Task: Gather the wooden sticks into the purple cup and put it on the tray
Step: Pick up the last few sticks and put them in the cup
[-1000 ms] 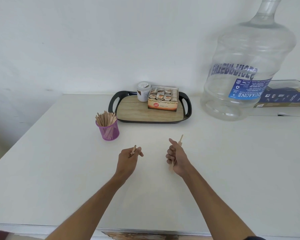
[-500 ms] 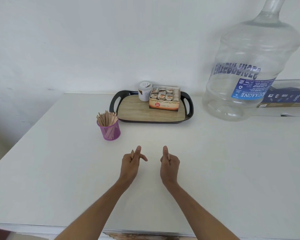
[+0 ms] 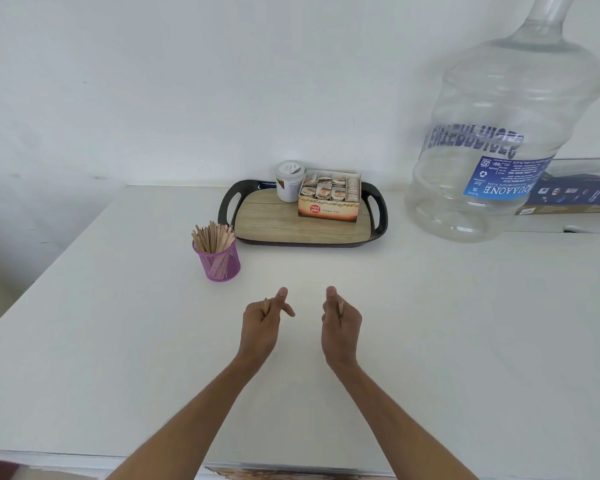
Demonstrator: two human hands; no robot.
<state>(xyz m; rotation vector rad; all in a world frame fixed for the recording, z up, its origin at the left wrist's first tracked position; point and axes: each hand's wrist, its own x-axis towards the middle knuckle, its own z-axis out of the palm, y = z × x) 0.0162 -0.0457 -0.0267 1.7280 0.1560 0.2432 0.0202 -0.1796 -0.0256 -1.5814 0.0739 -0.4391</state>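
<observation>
A purple mesh cup (image 3: 219,263) stands on the white table, left of the tray's front corner, with several wooden sticks (image 3: 212,236) upright in it. The tray (image 3: 229,206) is black with a wood-look base and lies at the back centre. My left hand (image 3: 262,322) is closed around a wooden stick (image 3: 265,306), thumb raised, in front of the cup and to its right. My right hand (image 3: 340,320) is closed on another wooden stick (image 3: 341,307), a short gap from the left hand. Most of each held stick is hidden in the fist.
On the tray stand a white jar (image 3: 289,180) and an open box of tea bags (image 3: 329,197). A large clear water bottle (image 3: 499,150) stands at the back right, with a dark blue box (image 3: 579,195) behind it. The table's front edge (image 3: 84,457) is near me.
My right hand has swung left towards the left hand and turned so its stick no longer points up. Both hands have drawn closer together, thumbs up.
</observation>
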